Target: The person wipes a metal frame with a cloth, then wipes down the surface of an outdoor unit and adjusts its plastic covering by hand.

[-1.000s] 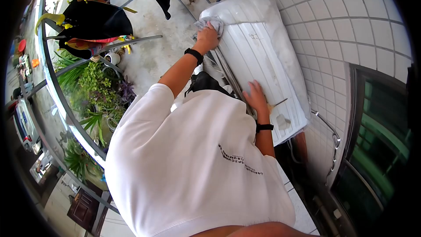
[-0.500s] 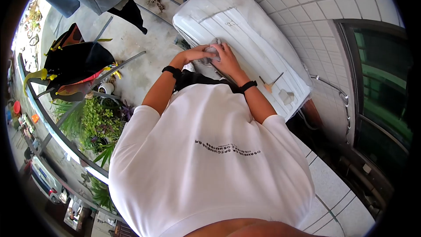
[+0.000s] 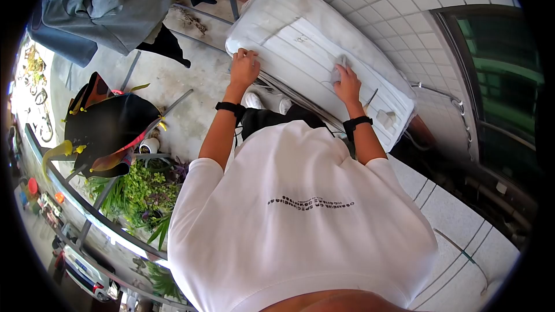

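A long white ribbed case (image 3: 306,52), partly covered with clear plastic, lies slanting in front of me. My left hand (image 3: 245,69) rests on its near left edge, fingers apart and slightly bent, holding nothing. Farther right, my right hand (image 3: 347,85) presses a bunched grey cloth (image 3: 337,69) onto the ribbed top. Some of the cloth is hidden beneath the fingers. Close to that hand, a thin dark stick-like piece (image 3: 371,99) and a small translucent scrap (image 3: 385,118) lie on the surface.
Grey clothes (image 3: 110,8) hang at upper left. A black kite-like item with yellow tips (image 3: 113,121) is by the metal railing (image 3: 87,182), above potted plants (image 3: 147,196). A tiled wall (image 3: 399,11) and a dark-framed window (image 3: 491,75) stand on the right.
My hands were together on the grey cloth at the case's near edge. They have parted: the left moved left onto the edge, the right carried the cloth rightward across the top.
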`<action>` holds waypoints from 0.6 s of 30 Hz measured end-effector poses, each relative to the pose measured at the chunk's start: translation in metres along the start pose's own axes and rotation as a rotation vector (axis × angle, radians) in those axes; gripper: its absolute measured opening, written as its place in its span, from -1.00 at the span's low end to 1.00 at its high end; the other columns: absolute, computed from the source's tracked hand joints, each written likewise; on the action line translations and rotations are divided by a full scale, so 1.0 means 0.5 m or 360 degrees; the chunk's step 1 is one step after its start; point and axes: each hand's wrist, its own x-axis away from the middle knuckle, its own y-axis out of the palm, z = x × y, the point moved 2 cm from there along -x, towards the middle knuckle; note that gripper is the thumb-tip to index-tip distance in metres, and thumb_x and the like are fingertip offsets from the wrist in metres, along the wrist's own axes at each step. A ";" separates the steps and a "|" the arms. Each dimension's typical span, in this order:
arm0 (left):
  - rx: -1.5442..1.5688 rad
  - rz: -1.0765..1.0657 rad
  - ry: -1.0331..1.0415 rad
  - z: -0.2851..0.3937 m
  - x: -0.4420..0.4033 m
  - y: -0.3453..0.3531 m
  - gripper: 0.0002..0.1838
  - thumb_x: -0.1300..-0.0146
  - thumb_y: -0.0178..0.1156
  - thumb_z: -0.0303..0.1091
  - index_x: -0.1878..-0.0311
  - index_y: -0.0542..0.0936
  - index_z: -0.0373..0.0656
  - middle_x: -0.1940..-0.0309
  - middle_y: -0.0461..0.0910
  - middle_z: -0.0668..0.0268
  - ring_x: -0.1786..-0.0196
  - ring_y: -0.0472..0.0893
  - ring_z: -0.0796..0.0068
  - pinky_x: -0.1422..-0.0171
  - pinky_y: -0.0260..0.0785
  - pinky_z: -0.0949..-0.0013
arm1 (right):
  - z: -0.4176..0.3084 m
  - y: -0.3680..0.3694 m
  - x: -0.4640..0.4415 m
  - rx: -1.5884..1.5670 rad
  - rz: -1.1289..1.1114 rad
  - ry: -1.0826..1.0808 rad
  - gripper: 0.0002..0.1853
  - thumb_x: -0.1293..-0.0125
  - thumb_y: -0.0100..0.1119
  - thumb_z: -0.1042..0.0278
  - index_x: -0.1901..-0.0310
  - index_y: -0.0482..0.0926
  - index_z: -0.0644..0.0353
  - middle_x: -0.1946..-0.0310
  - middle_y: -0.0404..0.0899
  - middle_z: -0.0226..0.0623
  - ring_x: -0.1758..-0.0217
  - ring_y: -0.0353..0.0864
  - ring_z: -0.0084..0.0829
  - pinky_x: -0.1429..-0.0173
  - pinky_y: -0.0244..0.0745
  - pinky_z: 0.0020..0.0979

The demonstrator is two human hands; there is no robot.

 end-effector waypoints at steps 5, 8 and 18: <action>-0.0322 0.0057 0.0163 0.014 -0.038 -0.016 -0.51 -0.18 0.24 -0.31 -0.24 0.67 0.08 -0.49 0.33 0.11 -0.52 0.29 -0.01 -0.44 0.32 -0.09 | -0.062 0.038 -0.014 0.0018 0.0157 -0.0263 -0.40 -0.19 0.30 0.22 -0.32 0.49 -0.05 -0.44 0.42 -0.09 -0.52 0.26 0.23 -0.48 0.35 0.04; -0.0341 -0.0141 0.0109 0.015 -0.062 0.000 -0.43 -0.21 0.18 -0.30 -0.35 0.59 0.10 -0.59 0.23 0.16 -0.63 0.17 0.06 -0.57 0.15 -0.10 | -0.069 0.033 -0.046 -0.0001 0.0073 -0.0244 -0.45 -0.20 0.30 0.20 -0.26 0.48 -0.04 -0.45 0.42 -0.08 -0.50 0.28 0.25 -0.51 0.32 0.04; -0.0538 -0.0030 0.0013 0.005 -0.091 0.017 -0.49 -0.26 0.16 -0.33 -0.31 0.52 -0.04 -0.38 0.46 0.25 -0.45 0.39 0.16 -0.44 0.28 -0.07 | -0.052 0.009 -0.105 0.0085 -0.0053 -0.0290 -0.61 -0.29 0.21 0.30 -0.16 0.47 -0.11 -0.37 0.52 -0.20 -0.41 0.38 0.15 -0.27 0.42 0.13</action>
